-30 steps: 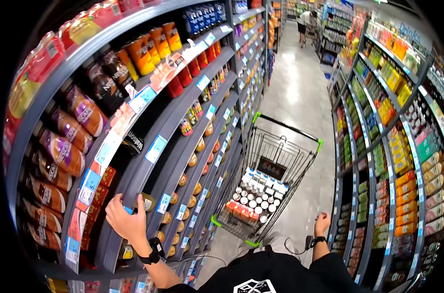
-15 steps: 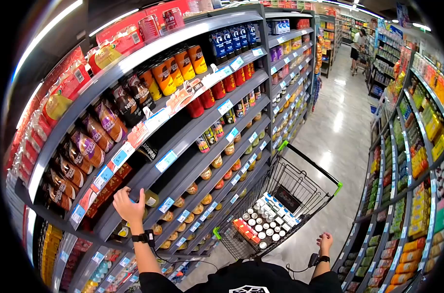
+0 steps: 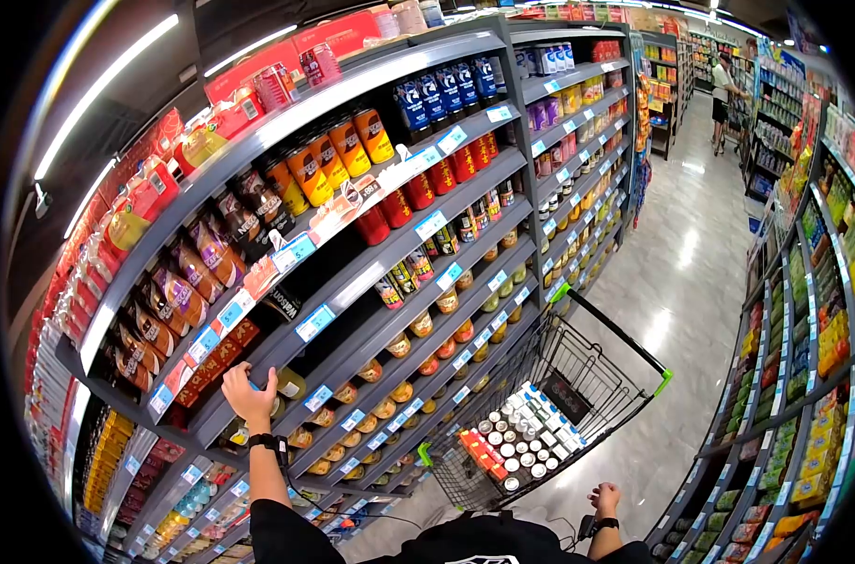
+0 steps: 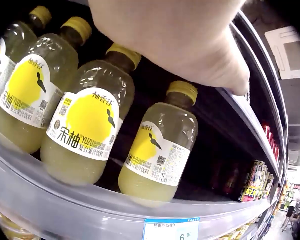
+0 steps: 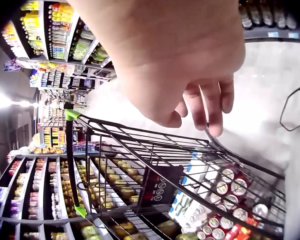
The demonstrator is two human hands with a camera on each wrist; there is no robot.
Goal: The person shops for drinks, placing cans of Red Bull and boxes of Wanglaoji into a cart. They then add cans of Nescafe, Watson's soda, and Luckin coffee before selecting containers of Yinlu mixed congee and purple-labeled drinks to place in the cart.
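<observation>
My left hand (image 3: 249,395) is at the front edge of a shelf on the left, thumb apart from the fingers. In the left wrist view the left hand (image 4: 175,45) passes above a row of yuzu drink bottles (image 4: 87,130) with yellow caps, its thumb against the shelf edge above; the fingertips are hidden. One bottle (image 4: 160,150) stands a little apart on the right. My right hand (image 3: 604,500) hangs at my side with loosely bent fingers, holding nothing. In the right wrist view the right hand (image 5: 180,60) overlaps the shopping cart (image 5: 70,150).
The cart (image 3: 608,329) carries packs of cans (image 3: 517,451) and stands in the aisle against the left shelves. Coffee bottles (image 3: 178,296) and orange cans (image 3: 310,174) fill upper shelves. Drink shelves (image 3: 794,376) line the right side. A person (image 3: 721,94) stands far down the aisle.
The head view has tilted up and turned left, so more of the left shelf top shows. My left hand stays at the same shelf edge; the right hand still hangs.
</observation>
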